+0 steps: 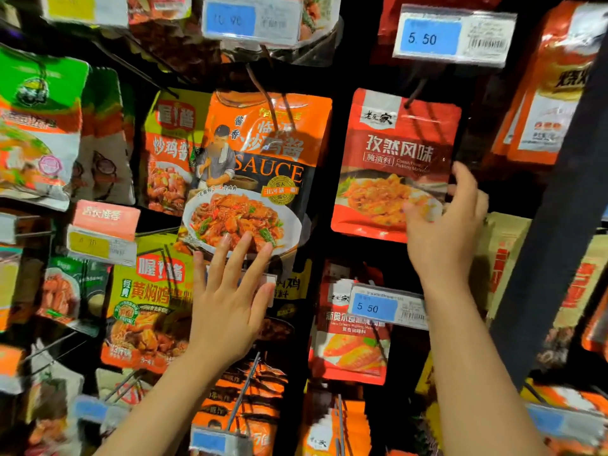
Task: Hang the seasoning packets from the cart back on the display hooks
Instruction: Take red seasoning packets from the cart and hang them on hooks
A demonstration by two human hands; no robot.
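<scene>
Both bare forearms reach up from the bottom edge toward a dark rack [556, 225] crowded with hanging packets; I'll place everything against the big orange sauce packet [263, 172] in the middle, the one marked SAUCE with a plate of stir-fried chicken printed on it. That packet hangs from a dark hook [260, 83] above its top edge.

Just right of it hangs the red packet [391, 159], slightly smaller, with white characters and a plate of orange food on the front. Its top sits at a second hook [416, 93]; whether the hole is fully on the wire I cannot tell.

Left of the sauce packet, partly tucked behind it, is a yellow packet [171, 149], and below that another yellow packet [148, 311] with a red badge. Far left hangs a green-topped packet [39, 120].

Below the red packet is a second red one [352, 340] showing chicken wings.

The left hand [230, 304] is spread flat, fingers straight and apart, its fingertips [245, 241] touching the sauce packet's lower edge; it holds nothing. The right hand [444, 225] grips the red packet's lower right corner, thumb across the front and fingers curled round the right edge.

Smallest are the price tags: a blue 5.50 tag [454, 34] above the red packet, another 5.50 tag [388, 307] below it, and a blurred blue tag [250, 21] above the sauce packet.
</scene>
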